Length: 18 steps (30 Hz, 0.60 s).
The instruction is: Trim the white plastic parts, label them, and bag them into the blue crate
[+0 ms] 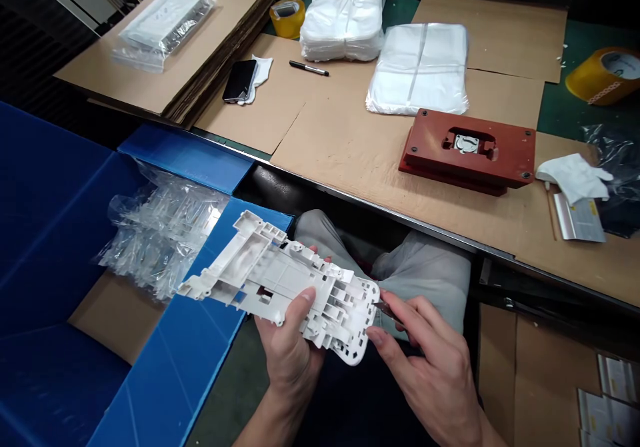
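Observation:
My left hand [287,347] grips a long white moulded plastic part [280,280] from below, thumb on its top face, holding it tilted over my lap. My right hand [430,367] is closed in a pinch on a small thin blade-like tool [387,310] whose tip touches the rounded right end of the part. My grey-trousered knees [425,274] show under the part.
A blue corrugated bin [60,247] with clear bagged parts [160,234] stands at left. On the cardboard-covered table lie a red-brown fixture block [470,150], stacks of white bags [420,67], a phone [240,80], a pen [309,68], tape rolls [605,74] and a white glove [575,175].

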### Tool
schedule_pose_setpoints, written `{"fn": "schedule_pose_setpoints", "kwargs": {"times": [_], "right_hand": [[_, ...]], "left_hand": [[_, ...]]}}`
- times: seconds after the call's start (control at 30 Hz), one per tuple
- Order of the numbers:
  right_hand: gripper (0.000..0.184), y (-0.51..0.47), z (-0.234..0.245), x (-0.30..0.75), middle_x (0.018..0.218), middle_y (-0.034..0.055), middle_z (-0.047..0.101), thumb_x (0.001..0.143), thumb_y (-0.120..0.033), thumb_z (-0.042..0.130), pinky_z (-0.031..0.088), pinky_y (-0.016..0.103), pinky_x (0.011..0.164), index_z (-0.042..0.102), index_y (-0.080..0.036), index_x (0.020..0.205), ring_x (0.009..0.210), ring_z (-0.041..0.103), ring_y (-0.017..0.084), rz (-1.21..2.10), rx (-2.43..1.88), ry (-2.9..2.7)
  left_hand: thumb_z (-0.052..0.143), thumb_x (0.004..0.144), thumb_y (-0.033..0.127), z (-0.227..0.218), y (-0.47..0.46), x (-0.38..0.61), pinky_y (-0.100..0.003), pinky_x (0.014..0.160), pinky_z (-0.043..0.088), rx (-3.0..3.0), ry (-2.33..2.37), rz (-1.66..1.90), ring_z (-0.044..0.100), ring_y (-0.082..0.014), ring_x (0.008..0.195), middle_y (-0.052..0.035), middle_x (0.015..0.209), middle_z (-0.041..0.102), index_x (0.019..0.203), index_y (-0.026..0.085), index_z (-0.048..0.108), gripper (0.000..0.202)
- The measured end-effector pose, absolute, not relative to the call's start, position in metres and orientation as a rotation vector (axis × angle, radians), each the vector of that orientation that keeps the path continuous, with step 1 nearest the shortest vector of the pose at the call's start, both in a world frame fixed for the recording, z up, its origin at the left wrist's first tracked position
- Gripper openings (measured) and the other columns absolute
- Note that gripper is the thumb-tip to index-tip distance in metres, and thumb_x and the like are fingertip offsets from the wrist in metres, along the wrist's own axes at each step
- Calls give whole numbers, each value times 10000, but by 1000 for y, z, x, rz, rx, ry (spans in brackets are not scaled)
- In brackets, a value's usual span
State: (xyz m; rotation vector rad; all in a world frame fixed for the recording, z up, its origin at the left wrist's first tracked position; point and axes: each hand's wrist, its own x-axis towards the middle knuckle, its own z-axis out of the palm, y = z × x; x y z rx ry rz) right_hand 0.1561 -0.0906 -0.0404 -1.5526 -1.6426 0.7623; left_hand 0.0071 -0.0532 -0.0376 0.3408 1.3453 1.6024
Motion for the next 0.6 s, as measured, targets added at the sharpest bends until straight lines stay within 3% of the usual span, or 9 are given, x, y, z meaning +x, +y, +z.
{"fn": "schedule_pose_setpoints", "kwargs": {"times": [0.17,0.33,0.6], "right_hand": [[298,-90,-42,157,760,52,625,922,-321,674,513,265,535,727,-130,1145,611,607,151,801,-1527,-1641],[419,-86,-44,160,800,47,619,915,-375,679,527,265,551,674,-152,1270,655,614,154,805,-1557,-1624],[314,-89,-47,163,780,28,598,913,-294,699,493,255,539,703,-137,1185,616,573,119,783,-1502,-1638]], "left_hand": [[721,777,120,-37,-52,7,-498,906,592,318,1359,1591,639,-382,1189,-46,1418,608,1452,408,449,783],[727,763,113,-39,-52,9,-498,919,590,297,1370,1596,619,-388,1211,-54,1442,584,1440,381,477,769],[760,739,124,-42,-55,11,-484,877,610,300,1386,1618,636,-395,1184,-89,1462,560,1461,365,455,821]]}}
